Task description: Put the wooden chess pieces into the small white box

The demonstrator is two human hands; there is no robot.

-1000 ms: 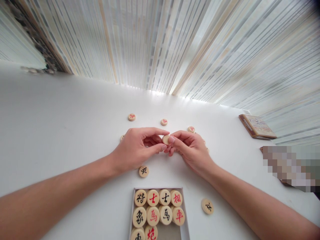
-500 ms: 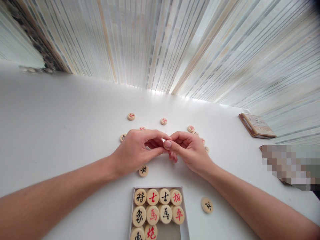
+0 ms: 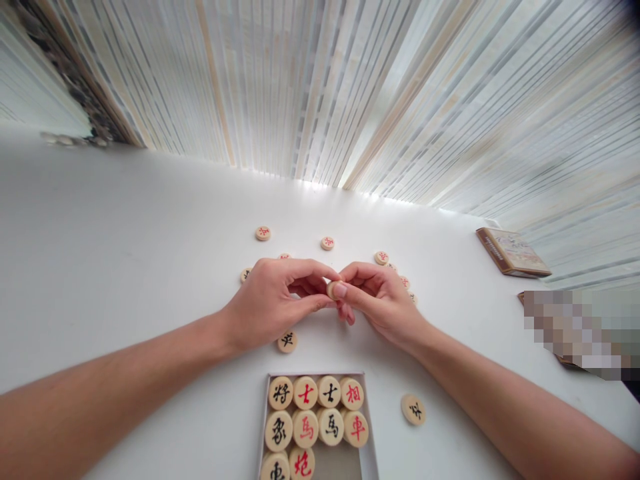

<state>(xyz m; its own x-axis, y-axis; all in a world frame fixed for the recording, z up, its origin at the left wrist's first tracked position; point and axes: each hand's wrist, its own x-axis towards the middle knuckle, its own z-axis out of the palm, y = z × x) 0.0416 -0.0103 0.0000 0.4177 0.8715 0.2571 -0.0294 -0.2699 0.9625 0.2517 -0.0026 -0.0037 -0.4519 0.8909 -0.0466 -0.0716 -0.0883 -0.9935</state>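
Wooden disc [image 3: 331, 289] pinched at the meeting fingertips of the left hand [image 3: 273, 301] and right hand [image 3: 384, 301], both closed on it, hovers over the white counter [image 3: 150, 233], straight beyond the half-filled box [image 3: 336, 467]

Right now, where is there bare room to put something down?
The wide white table left of the left hand is bare; so is the strip between the right hand and the book. Crowded: loose pieces around the hands, and the box.
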